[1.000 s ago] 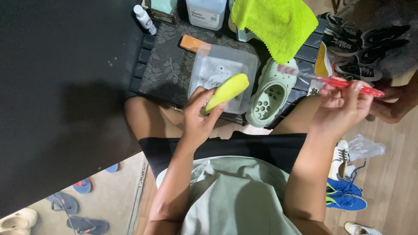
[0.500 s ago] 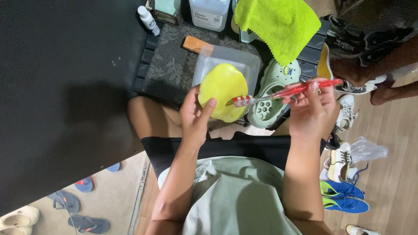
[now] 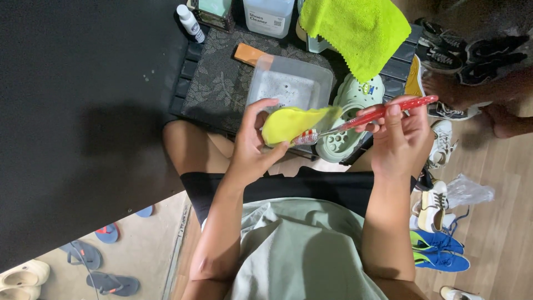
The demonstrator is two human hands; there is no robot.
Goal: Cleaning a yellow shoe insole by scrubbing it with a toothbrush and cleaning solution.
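The left hand (image 3: 252,150) is closed around a small yellow pad (image 3: 293,123) at the frame's centre, above the lap. The right hand (image 3: 401,139) pinches a red toothbrush (image 3: 369,116), bristles touching the pad's right edge. Short, light strokes with the pad held firm should work best. The toothbrush's long axis runs upper right to lower left, head pointing left.

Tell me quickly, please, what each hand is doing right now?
Left hand: closed on a yellow, flat, curved shoe insole.
Right hand: closed on a red translucent plastic toothbrush, its bristle end at the insole.
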